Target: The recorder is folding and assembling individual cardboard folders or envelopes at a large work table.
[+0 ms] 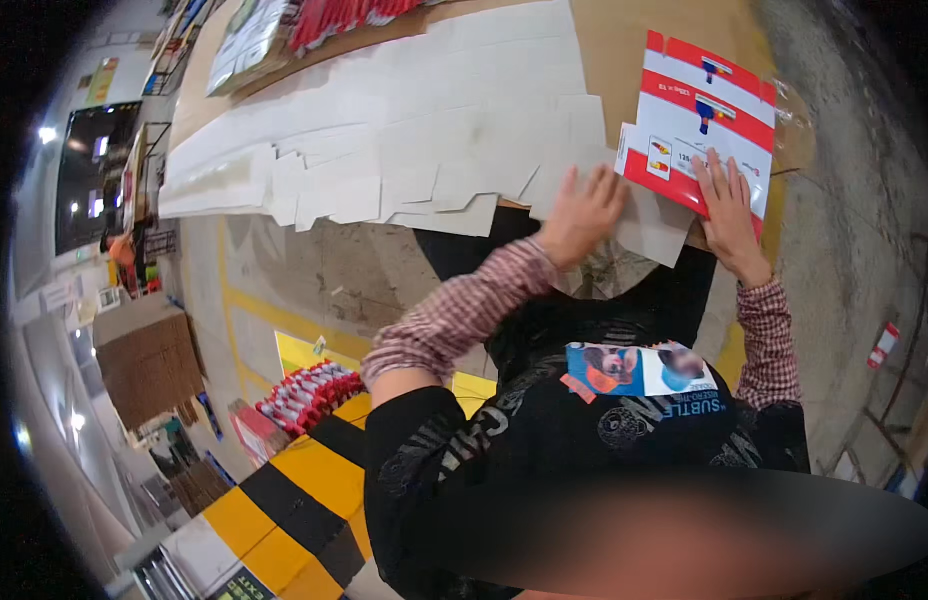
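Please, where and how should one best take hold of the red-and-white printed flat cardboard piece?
Probably pinch the red-and-white piece by its near edge, from the person's side, thumb beneath: it looks thin, lies flat, and the right hand is at that edge.

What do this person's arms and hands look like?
The left hand and right hand are gloveless. Red-and-white checked sleeves run up both forearms; on the left, a bare strip parts the check from a black short sleeve with pale print.
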Available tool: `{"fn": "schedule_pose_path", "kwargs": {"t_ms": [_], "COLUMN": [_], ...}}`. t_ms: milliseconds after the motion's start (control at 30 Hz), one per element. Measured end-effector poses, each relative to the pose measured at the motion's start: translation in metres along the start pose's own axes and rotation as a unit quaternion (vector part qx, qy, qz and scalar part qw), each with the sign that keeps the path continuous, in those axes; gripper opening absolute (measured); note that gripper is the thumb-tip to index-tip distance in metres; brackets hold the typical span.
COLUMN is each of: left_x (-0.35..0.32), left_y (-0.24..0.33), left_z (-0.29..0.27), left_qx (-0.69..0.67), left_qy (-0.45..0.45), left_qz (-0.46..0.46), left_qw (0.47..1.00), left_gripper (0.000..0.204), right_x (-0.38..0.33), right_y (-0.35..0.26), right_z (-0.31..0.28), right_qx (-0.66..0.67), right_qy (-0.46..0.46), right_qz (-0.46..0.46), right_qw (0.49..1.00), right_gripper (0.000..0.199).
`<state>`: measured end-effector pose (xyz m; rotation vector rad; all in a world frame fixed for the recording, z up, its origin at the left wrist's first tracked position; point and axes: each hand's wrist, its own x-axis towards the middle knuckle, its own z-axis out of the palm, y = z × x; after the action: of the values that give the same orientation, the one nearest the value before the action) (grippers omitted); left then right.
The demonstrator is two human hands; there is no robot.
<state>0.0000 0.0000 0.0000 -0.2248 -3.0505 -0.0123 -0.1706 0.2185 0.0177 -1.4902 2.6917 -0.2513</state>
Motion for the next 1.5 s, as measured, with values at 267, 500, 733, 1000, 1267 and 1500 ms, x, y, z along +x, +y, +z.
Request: {"fn": "schedule_pose_path", "kwargs": {"t_ms": [267, 500, 733, 1000, 1267, 1500], "left_x": [0.113, -0.006, -0.023, -0.088, -0.045, -0.026], "left_y": [-0.085, -0.118, -0.017, -0.035, 0.021, 0.033], "left_z": [-0.016, -0.004, -0.019, -0.018, 0.003, -0.008], "left_qx": [-0.318, -0.462, -0.059, -0.136, -0.696, -0.59], "left_qy": [-0.307, -0.064, -0.015, 0.103, 0.39, 0.426], "left_qz": [0.013, -0.241, -0.115, -0.066, -0.52, -0.42], "left_qw": [0.897, 0.851, 0.991, 0.983, 0.306, 0.541], "left_gripper": [0.038, 0.028, 0.048, 0.064, 0.044, 0.03], "right_x": [-0.009, -0.01, 0.066, 0.013, 0.011, 0.008], "right_y": [0.003, 0.003, -0.055, -0.028, -0.028, -0.029], "right_z": [-0.004, 0.018, 0.009, 0.002, 0.011, 0.007], "right_qx": [0.066, 0.116, 0.198, 0.174, 0.177, 0.201], "right_qy": [0.152, 0.055, 0.05, -0.054, -0.022, -0.012], "right_qz": [-0.061, 0.005, -0.272, -0.262, -0.267, -0.257], "right_qw": [0.984, 0.992, 0.94, 0.948, 0.947, 0.945], "right_gripper": [0.057, 0.05, 0.049, 0.06, 0.063, 0.057]}}
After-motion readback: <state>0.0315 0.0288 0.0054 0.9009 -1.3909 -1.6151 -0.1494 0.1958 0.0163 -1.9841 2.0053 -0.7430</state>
